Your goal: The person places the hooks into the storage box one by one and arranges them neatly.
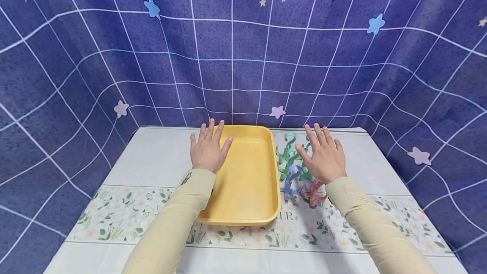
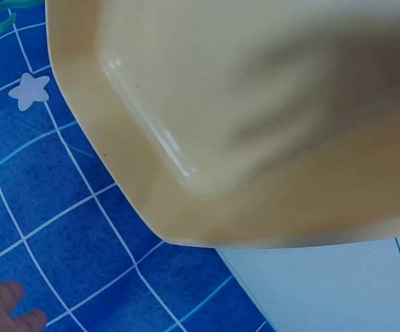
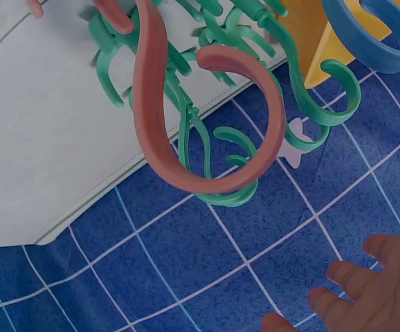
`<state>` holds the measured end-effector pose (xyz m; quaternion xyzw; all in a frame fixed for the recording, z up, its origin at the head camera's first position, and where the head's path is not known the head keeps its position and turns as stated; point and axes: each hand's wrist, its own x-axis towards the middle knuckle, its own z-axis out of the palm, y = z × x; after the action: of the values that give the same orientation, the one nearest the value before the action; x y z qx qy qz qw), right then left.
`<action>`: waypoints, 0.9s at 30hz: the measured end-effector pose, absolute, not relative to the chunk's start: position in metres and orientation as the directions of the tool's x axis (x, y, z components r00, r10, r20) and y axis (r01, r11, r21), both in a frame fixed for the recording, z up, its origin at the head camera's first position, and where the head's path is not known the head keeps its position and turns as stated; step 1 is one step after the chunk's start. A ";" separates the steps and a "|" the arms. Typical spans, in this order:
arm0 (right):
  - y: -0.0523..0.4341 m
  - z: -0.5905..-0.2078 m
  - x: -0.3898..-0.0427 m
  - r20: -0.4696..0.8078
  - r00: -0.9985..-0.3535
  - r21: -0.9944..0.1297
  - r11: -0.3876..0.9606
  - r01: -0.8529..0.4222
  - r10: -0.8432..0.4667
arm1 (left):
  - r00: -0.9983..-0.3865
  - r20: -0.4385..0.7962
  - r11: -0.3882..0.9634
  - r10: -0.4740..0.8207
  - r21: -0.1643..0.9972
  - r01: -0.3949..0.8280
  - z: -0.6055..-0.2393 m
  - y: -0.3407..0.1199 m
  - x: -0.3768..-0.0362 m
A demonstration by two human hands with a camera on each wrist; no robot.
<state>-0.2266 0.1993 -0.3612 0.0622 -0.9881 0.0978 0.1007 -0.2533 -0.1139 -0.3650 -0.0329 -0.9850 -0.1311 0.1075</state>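
Observation:
A yellow rectangular tray (image 1: 262, 212) lies empty in the middle of the table; its corner fills the left wrist view (image 2: 117, 138). My left hand (image 1: 207, 149) hovers flat over the tray's left rim, fingers spread, holding nothing. To the right of the tray lies a heap of plastic hooks: green ones (image 1: 287, 153), a blue one (image 1: 291, 181) and a pink one (image 1: 313, 193). My right hand (image 1: 323, 155) is spread flat over that heap, holding nothing. The right wrist view shows the pink hook (image 3: 158, 131) and green hooks (image 3: 221, 187) up close.
The table carries a white cloth (image 1: 152, 160) with a flowered band near the front. A blue gridded backdrop with stars (image 1: 243, 54) closes off the back and both sides. Bare cloth lies left of the tray and right of the hooks.

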 end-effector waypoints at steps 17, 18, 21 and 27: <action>0.202 -0.361 -0.227 0.286 -0.951 -0.246 0.950 -0.190 -0.116 | -0.975 0.219 0.961 0.047 0.255 0.104 -0.362 -0.115 -0.253; 0.202 -0.360 -0.227 0.289 -0.950 -0.250 0.949 -0.192 -0.116 | -0.975 0.218 0.961 0.047 0.257 0.104 -0.362 -0.115 -0.253; 0.201 -0.359 -0.226 0.304 -0.946 -0.260 0.945 -0.198 -0.115 | -0.976 0.212 0.960 0.046 0.260 0.102 -0.362 -0.117 -0.253; 0.201 -0.357 -0.226 0.347 -0.930 -0.271 0.936 -0.224 -0.122 | -0.980 0.195 0.952 0.032 0.292 0.089 -0.360 -0.119 -0.254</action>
<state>-0.2260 0.2008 -0.3574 0.0890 -0.9701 0.1547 0.1647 -0.2544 -0.1191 -0.3600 -0.0309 -0.9835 -0.1516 0.0942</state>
